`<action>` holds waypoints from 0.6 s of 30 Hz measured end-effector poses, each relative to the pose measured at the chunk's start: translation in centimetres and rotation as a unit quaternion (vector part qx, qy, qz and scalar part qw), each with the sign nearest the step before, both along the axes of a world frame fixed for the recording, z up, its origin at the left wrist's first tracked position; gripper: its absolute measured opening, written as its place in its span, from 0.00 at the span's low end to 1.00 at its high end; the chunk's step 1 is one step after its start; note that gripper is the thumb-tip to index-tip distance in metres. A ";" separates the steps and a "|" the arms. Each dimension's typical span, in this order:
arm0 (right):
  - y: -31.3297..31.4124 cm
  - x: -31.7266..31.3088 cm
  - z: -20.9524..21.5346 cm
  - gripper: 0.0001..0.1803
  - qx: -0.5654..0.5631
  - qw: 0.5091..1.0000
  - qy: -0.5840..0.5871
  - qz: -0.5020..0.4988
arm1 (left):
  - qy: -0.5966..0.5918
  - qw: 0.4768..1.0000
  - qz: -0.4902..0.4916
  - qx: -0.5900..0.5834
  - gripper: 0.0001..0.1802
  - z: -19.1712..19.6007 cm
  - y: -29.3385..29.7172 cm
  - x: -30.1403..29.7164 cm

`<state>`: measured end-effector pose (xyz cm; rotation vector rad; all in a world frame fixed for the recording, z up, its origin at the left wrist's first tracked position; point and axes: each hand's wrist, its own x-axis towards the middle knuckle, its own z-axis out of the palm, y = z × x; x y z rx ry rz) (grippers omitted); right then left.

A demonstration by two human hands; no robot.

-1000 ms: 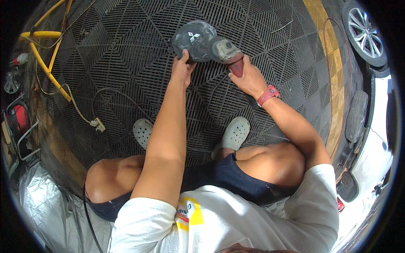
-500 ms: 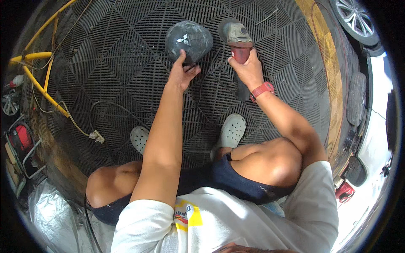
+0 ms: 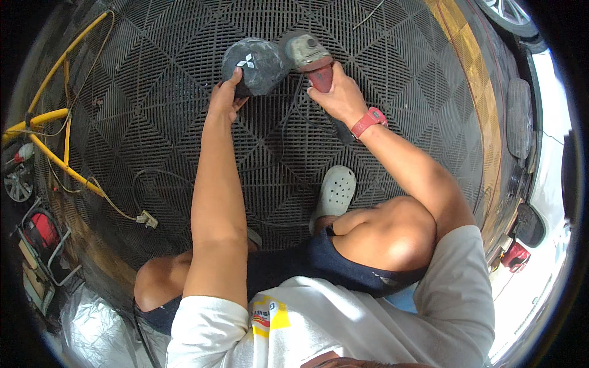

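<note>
Fingers (image 3: 228, 92) of the left hand (image 3: 224, 101) curled narrow against the lower edge of a round, dusty grey hub cap (image 3: 254, 64), thumb and index pinching its rim. Domed shape, matte and scuffed, pale emblem at the centre, lying on the floor mat (image 3: 184, 141) at the top middle of the view. Right hand (image 3: 340, 98) wrapped tight around the red body of an angle grinder (image 3: 310, 58), fingers closed on the handle; grey metal head with a round guard just beside the cap's right edge, whether touching cannot be told. Red band (image 3: 368, 121) on the right wrist. Black cable (image 3: 288, 132) trailing from the grinder across the mat toward the knees.

Mat of dark rubber or plastic tiles, slotted ribs set in diamond patterns, dusty. White perforated clog (image 3: 334, 193) planted on it below the right forearm. Bare knees bent, dark shorts, white shirt.

Yellow tubing (image 3: 58, 162) curving along the left edge, with a thin wire ending in a pale plug (image 3: 147, 219). Small red machine on a metal frame (image 3: 40, 236) at lower left. Yellow ribbed strip (image 3: 472, 80) along the right side, car wheel (image 3: 509, 12) at the top right corner.
</note>
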<state>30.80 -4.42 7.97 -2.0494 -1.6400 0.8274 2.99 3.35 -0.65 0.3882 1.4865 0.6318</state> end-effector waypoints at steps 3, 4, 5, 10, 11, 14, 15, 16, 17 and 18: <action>0.9 -0.2 0.5 0.35 -0.035 0.998 -0.005 0.051 | -0.001 1.000 0.021 -0.019 0.35 -1.0 0.5 0.6; 1.2 -0.3 0.4 0.35 -0.025 0.998 -0.005 0.065 | -0.003 1.000 0.021 -0.017 0.36 -1.1 0.6 0.4; 1.7 -0.5 0.4 0.36 -0.039 0.996 -0.003 0.075 | -0.005 1.000 0.022 -0.015 0.36 -1.1 0.6 0.2; 2.9 1.1 -1.2 0.38 -0.089 0.995 -0.039 0.009 | -0.024 0.998 0.051 -0.017 0.35 -0.2 0.4 1.2; 3.0 1.3 -1.0 0.38 -0.088 0.994 -0.051 -0.026 | -0.047 0.997 0.067 -0.008 0.33 0.0 0.1 1.1; 1.7 5.1 -1.5 0.38 0.020 0.988 0.024 -0.154 | -0.076 0.989 0.124 0.001 0.27 0.6 -0.5 2.9; 1.2 7.4 -1.4 0.32 0.035 0.980 0.115 -0.156 | -0.070 0.986 0.148 -0.001 0.25 0.7 -0.8 2.9; 0.5 7.4 1.5 0.24 -0.010 0.973 0.191 -0.128 | -0.070 0.988 0.140 -0.005 0.30 0.7 -1.4 1.0; -1.4 8.0 3.5 0.21 0.043 0.955 0.245 -0.161 | -0.065 0.986 0.151 -0.011 0.31 0.3 -2.2 0.4; -3.6 7.8 6.9 0.23 0.083 0.952 0.204 -0.215 | -0.058 0.984 0.166 -0.008 0.32 -0.1 -2.4 -0.3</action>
